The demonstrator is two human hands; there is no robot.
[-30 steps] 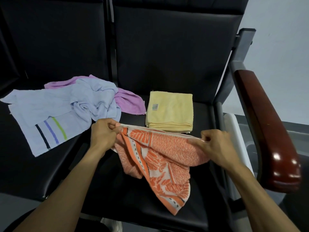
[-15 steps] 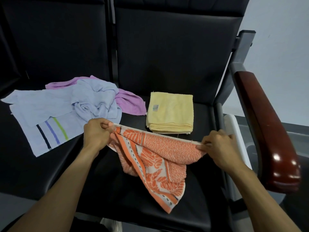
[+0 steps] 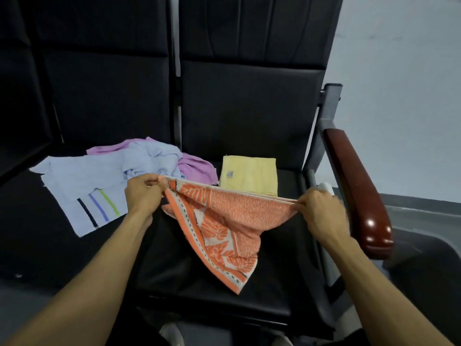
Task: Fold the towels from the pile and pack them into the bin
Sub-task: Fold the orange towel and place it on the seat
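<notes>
An orange and white patterned towel (image 3: 224,221) hangs stretched between my hands above the black seat (image 3: 272,290). My left hand (image 3: 143,193) pinches its left top corner and my right hand (image 3: 321,211) pinches the right one, so the top edge is taut. The rest droops to a point near the seat's front. A folded yellow towel (image 3: 249,176) lies flat at the back of the same seat. On the seat to the left lies the pile: a light blue striped towel (image 3: 84,186) over a purple towel (image 3: 194,166). A white bin edge (image 3: 324,187) shows just beyond my right hand.
A dark red wooden armrest (image 3: 356,193) on a grey metal post runs along the right side, close to my right hand. Black seat backs rise behind the towels. A grey wall stands at the far right.
Both hands have moved apart and lifted, pulling the orange towel's top edge straight and taut. The hanging part has drawn in under it.
</notes>
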